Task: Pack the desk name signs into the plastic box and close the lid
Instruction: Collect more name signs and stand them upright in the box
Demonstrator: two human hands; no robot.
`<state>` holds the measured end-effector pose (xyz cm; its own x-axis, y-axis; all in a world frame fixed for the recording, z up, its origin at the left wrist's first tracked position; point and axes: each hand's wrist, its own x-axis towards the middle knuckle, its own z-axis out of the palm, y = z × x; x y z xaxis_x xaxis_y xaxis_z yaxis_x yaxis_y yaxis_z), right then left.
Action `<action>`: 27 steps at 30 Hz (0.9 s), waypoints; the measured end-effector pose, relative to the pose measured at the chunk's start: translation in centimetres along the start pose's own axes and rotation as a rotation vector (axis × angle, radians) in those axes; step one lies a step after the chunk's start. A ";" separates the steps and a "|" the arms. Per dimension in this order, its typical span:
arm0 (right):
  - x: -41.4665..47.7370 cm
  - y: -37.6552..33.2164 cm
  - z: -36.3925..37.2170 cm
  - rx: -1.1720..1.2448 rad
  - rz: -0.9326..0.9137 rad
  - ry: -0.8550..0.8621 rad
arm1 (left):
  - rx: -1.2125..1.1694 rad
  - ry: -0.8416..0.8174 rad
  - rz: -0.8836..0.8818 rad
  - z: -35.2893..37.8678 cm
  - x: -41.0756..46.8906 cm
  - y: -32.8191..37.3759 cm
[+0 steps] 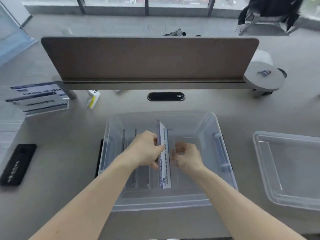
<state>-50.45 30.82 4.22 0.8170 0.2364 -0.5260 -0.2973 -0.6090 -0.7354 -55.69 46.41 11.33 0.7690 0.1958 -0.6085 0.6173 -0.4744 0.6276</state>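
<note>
A clear plastic box [223, 153] stands open on the desk in front of me. Inside it, a desk name sign [164, 160] with white and blue print stands on edge, running front to back. My left hand [147, 149] grips the sign from its left side. My right hand [187, 156] is just right of it, its curled fingers on the sign's clear acrylic part. Other clear signs [129, 160] stand in the box's left half. The box lid [290, 170] lies on the desk to the right. Two more name signs [39, 97] stand at the far left.
A black phone [17, 164] lies at the left. A brown desk divider [149, 59] stands behind the box, with a black cable port [165, 96] below it. A white and yellow object [93, 99] lies near the divider. A round grey stand [265, 77] is at the right.
</note>
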 end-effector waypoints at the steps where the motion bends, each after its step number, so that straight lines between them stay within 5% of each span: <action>1: 0.5 0.5 0.4 -0.004 0.019 -0.002 | 0.003 -0.004 -0.002 0.5 0.6 -0.6; 16: 4.4 2.3 4.1 -0.056 0.127 -0.088 | 0.371 0.181 -0.078 4.9 6.0 -3.1; 27: 4.6 3.5 5.9 -0.074 0.097 -0.082 | 0.422 0.281 -0.021 5.2 5.9 -3.3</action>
<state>-50.64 34.28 -3.33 0.7418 0.2331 -0.6287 -0.3332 -0.6855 -0.6474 -54.05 44.67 3.12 0.8078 0.4047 -0.4286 0.5571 -0.7618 0.3306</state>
